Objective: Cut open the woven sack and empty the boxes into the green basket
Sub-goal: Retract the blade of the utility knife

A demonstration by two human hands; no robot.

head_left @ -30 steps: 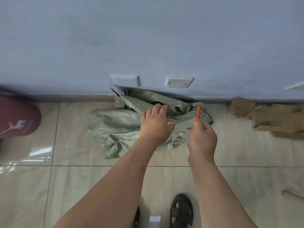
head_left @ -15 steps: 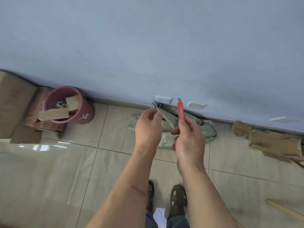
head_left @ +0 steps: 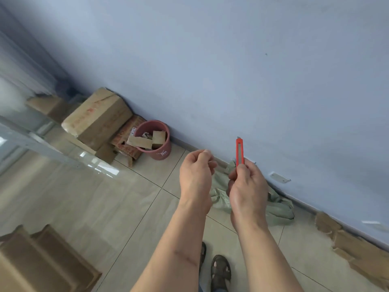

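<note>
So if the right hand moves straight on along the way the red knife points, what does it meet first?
Probably the blue wall. The right hand holds the red knife blade-up, with nothing between tip and wall, though depth is unclear.

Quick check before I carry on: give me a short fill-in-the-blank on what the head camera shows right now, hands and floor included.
1. The right hand holds a utility knife whose casing is ____.
2. The woven sack lies crumpled on the floor against the ____.
3. The pink bucket holds pieces of ____.
4. The left hand is raised with its fingers curled, not touching the ____.

Missing words: red; wall; cardboard; sack
</note>
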